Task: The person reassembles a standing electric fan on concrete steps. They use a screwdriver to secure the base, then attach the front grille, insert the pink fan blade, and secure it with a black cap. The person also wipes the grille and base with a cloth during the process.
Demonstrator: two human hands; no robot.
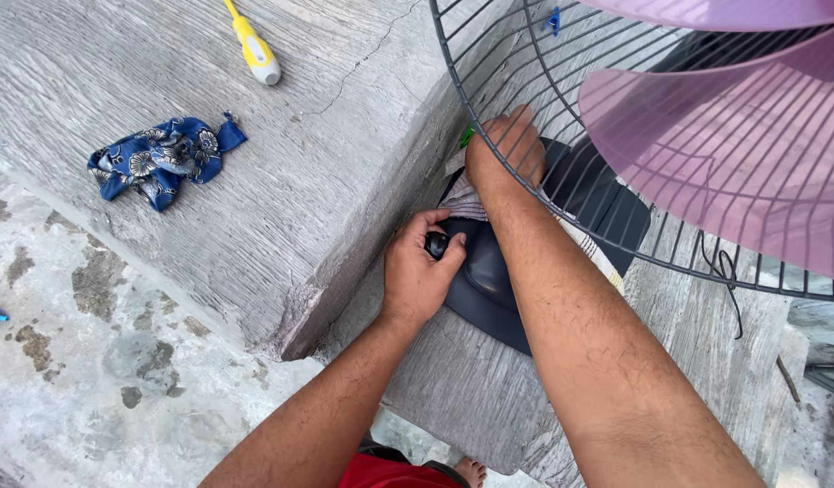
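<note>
Seen from above, the largest item in my view is the stepped grey concrete slab [327,163], cracked near its upper edge, which serves as the desk; a lower step [471,389] carries the work.

Upper right: a fan with translucent pink blades [733,154] behind a dark wire guard [525,108], tilted over the lower step. A small blue clip [552,20] sits on one guard wire, and a black cord [726,271] hangs below the rim.

Centre: the fan's dark, rounded base housing [489,280] lies on the lower step, hard against the slab's vertical face. It is smooth, matt and blue-black, with a black knob [437,244] at its left end. A striped cloth [467,201] lies partly under my right wrist, and a green fleck [468,136] shows beside it.

My left hand [419,271] closes its grip on the knob, thumb and fingers wrapped around it. My right hand [506,149] reaches behind the guard wires, fingers curled; I cannot tell whether its grip holds anything.

Upper left, well apart from the hands: a crumpled blue floral cloth [164,158] and a yellow-handled screwdriver [253,47], both on the slab's top. I see no labels or packages.
</note>
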